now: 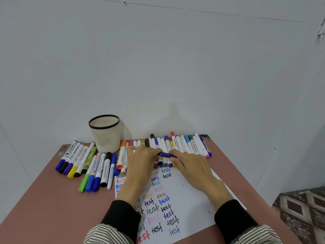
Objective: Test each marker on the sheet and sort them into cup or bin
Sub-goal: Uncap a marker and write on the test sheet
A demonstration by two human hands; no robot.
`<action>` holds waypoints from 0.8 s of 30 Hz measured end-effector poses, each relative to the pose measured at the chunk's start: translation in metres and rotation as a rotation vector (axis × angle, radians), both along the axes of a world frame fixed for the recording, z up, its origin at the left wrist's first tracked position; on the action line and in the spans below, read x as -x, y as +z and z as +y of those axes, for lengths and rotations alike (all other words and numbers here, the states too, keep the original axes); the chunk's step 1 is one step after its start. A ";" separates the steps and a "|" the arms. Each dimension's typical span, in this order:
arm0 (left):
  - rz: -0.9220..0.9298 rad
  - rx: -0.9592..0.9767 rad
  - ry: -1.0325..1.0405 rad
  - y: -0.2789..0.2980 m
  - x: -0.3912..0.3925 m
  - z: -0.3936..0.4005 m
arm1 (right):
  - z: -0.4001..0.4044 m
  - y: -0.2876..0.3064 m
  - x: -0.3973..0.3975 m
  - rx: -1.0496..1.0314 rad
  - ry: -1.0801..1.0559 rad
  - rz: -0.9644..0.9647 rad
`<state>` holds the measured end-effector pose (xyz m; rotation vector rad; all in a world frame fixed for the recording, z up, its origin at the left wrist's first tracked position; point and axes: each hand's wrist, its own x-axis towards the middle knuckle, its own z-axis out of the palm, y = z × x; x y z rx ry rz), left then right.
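Note:
A purple marker [167, 154] lies crosswise between my two hands, just above the far row of markers [186, 145]. My left hand [140, 161] grips its left end and my right hand [190, 164] pinches its right end. Under my forearms lies the white sheet [190, 194], covered with the word "test" in several colours. A cream mesh cup [105, 133] with a black rim stands at the back left of the table. No bin is in view.
A group of thicker markers [84, 162] lies on the left of the reddish-brown table [49, 199], in front of the cup. A grey wall stands right behind the table. Patterned floor tiles [302, 212] show past the table's right edge.

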<state>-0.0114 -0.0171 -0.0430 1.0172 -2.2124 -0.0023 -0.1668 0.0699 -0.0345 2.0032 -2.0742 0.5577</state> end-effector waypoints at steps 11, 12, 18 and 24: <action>0.629 -0.359 0.036 0.004 -0.015 -0.015 | 0.000 0.007 0.013 0.252 -0.100 -1.024; 0.704 -0.402 0.024 0.004 -0.016 -0.016 | 0.001 0.013 0.011 0.264 -0.033 -1.271; 0.800 -0.416 0.003 0.004 -0.019 -0.020 | 0.002 0.018 0.014 0.268 -0.001 -1.463; 0.774 -0.399 -0.017 0.005 -0.020 -0.017 | -0.001 0.011 0.001 0.161 -0.003 -1.537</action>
